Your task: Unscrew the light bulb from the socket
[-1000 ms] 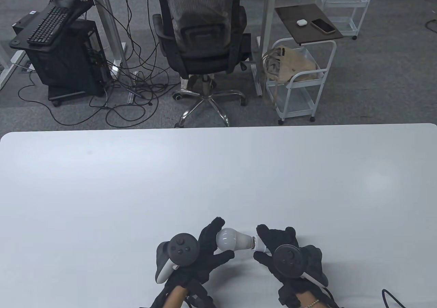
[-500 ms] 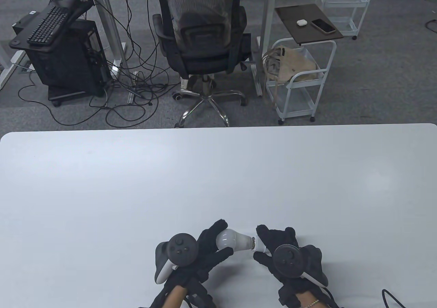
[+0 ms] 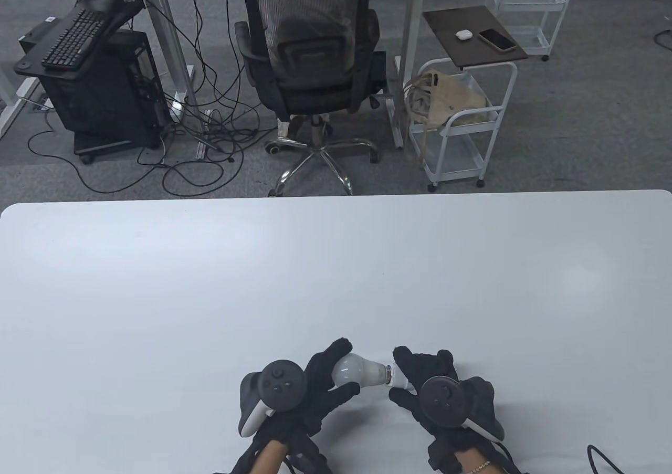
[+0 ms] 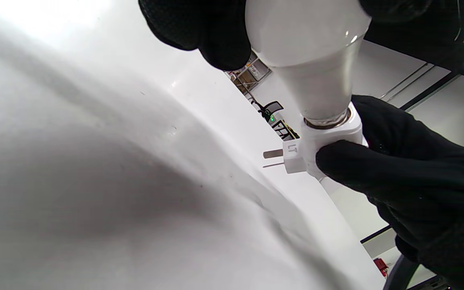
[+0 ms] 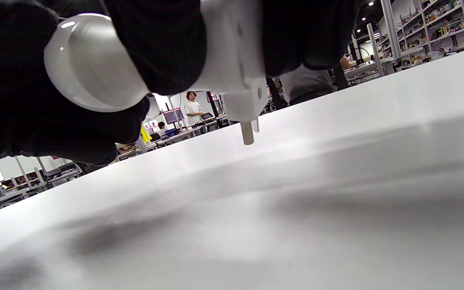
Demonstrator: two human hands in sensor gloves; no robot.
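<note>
Near the front edge of the white counter (image 3: pixel 336 264), the left hand (image 3: pixel 310 395) grips the round frosted dome of one white light bulb (image 3: pixel 357 373), held sideways above the surface. Its narrow neck ends in a metal thread seated in one white plug-in socket (image 4: pixel 322 141) with two flat metal prongs (image 4: pixel 273 153). The right hand (image 3: pixel 441 390) pinches that socket.

Both gloved hands hover low over the near table edge, facing each other. The left hand (image 3: pixel 310 390) cups the light bulb (image 3: pixel 357 371) between thumb and fingers; the right hand (image 3: pixel 441 395) pinches the socket (image 3: pixel 398 379).
</note>
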